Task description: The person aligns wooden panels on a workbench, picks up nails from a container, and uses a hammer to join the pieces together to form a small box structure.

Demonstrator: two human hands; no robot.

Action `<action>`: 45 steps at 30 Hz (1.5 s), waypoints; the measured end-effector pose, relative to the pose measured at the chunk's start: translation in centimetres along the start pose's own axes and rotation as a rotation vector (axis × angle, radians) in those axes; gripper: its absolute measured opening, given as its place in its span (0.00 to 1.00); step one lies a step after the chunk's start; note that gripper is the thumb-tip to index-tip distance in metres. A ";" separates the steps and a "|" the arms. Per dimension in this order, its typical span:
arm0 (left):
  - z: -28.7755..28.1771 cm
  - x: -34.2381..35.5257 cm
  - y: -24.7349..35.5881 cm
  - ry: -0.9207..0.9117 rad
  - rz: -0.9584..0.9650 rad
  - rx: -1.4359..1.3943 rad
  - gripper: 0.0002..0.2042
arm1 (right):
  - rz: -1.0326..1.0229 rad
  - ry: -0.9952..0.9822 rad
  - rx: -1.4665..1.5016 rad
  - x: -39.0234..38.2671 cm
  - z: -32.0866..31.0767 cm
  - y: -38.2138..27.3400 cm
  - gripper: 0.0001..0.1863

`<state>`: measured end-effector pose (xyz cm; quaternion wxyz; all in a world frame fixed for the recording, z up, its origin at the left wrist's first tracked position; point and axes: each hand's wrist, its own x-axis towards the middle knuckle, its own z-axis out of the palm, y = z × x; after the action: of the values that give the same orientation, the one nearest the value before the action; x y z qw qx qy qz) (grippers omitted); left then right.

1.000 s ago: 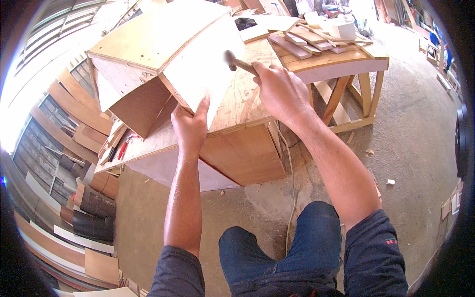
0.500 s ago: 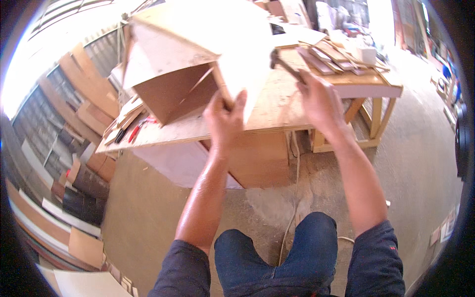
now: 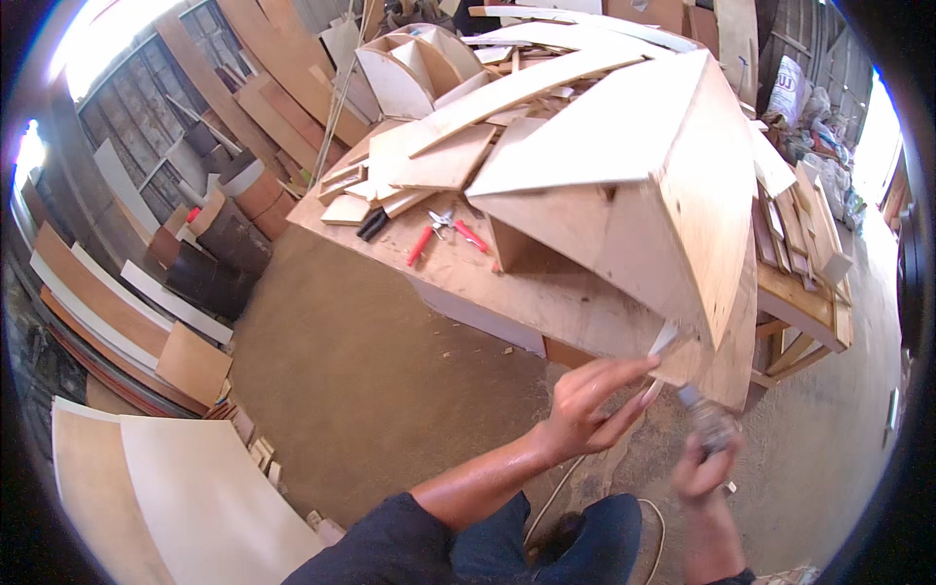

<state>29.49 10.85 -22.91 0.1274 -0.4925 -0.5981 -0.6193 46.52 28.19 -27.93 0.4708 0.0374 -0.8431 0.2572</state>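
worktop (image 3: 468,283): plywood, strewn with offcuts | plywood box (image 3: 624,205): tilted on worktop's near edge | left hand (image 3: 595,409): open, fingers extended, touching box's lower corner | right hand (image 3: 707,473): closed around hammer handle (image 3: 704,414) | red-handled pliers (image 3: 439,234): on worktop

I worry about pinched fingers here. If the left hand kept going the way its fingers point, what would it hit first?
Most likely the lower corner of the plywood box: the left hand points up and right at it, fingertips nearly touching, though depth is unclear.

Blurred tool (image 3: 704,417) in right hand (image 3: 704,473), its head indistinct.
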 end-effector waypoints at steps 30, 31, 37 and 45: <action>-58.4 13.9 -29.7 -0.060 -0.526 0.823 0.11 | 0.944 -0.451 0.265 32.4 54.9 -17.8 0.14; -59.4 14.6 -31.6 -0.092 -0.515 0.837 0.10 | 0.938 -0.428 0.237 32.2 55.7 -17.4 0.14; -60.9 15.8 -38.6 -0.368 -0.418 0.869 0.09 | 1.101 -0.536 0.200 33.7 58.2 -17.2 0.15; -61.7 15.6 -42.0 -0.549 -0.394 0.861 0.07 | 1.087 -0.475 0.187 32.5 61.6 -15.6 0.16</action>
<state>-37.65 -25.32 -24.53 0.0380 -0.4182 -0.8896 -0.1795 -14.42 -8.41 -21.42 0.0650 -0.3015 -0.7974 0.5187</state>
